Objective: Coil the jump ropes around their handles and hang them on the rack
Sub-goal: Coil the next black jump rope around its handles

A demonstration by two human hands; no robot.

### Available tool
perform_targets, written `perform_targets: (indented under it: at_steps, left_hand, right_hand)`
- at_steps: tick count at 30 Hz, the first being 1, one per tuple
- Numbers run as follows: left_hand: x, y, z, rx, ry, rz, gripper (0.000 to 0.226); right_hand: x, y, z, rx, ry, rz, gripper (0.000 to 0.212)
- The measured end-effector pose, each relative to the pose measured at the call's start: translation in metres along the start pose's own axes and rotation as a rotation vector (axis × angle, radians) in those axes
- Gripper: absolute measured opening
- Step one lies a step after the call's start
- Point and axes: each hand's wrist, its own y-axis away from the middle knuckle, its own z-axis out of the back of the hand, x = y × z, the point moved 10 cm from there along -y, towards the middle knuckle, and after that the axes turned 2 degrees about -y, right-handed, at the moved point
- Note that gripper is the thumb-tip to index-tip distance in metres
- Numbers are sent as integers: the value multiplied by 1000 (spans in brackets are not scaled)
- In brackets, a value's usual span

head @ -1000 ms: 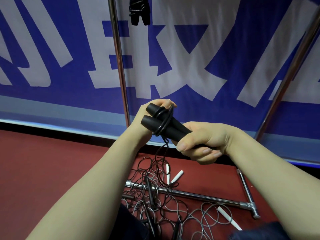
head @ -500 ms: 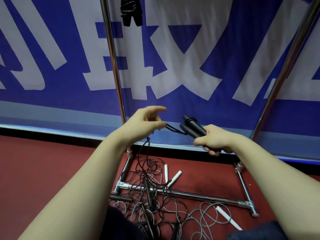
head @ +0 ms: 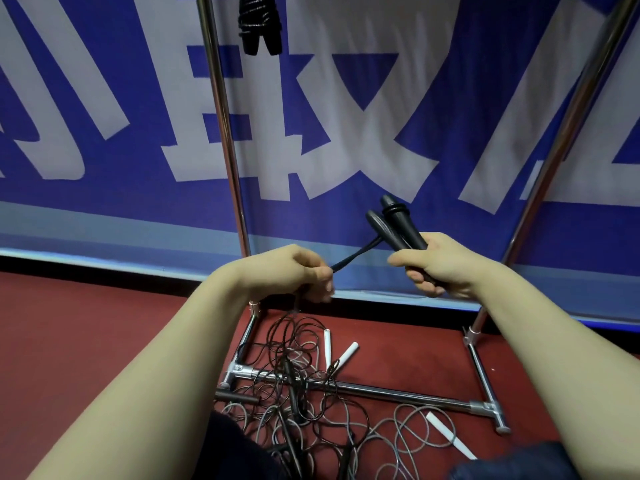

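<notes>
Hung rope [head: 259, 29], rack [head: 221, 116] cropped at top edge.

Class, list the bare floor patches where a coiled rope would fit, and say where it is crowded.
Free: the red floor left of the rack's left foot, and the patch between crossbar and banner, right of the white handles. Crowded: the rope tangle across the crossbar's left end and nearer the viewer.
</notes>
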Motion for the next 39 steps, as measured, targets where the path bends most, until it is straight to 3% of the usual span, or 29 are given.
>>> perform_targets:
  at_steps: [6,9,12,15,20,23,25,27,33,35,39]
  left_hand:
    - [-9,3,1,-61,375,-10,40]
    - [-14,3,7,-145,170,19,72]
    - [-21,3,-14,37,126,-27,42]
    - [-15,3,-24,113,176,17,39]
    - [-8,-2,-14,10,590,-12,15]
    - [-5,-7,-1,-120,794,-21,41]
    - [-9,-4,1,-182,829,-9,27]
    - [-14,-2,0,-202,828,12,16]
    - [-15,-8,1,-212,555,-22,48]
    - [-20,-5,-3,-170,598,-45,34]
    - [-25,-2,-3,-97,564,-109,37]
  right_hand:
    - [6,7,-10,63,36,20,24]
    - [12,4,-11,42,43,53,24]
    - [11,4,-11,33,83,55,20]
    - [9,5,-15,60,149,46,18]
    - [22,8,-24,88,185,93,20]
    - [31,12,-32,111,194,120,20]
    - [37,14,-40,143,201,136,21]
    - [42,16,-45,157,199,155,21]
    - [53,18,-39,128,110,206,20]
    - [52,19,-37,136,89,202,27]
    - [52,22,-40,177,95,210,24]
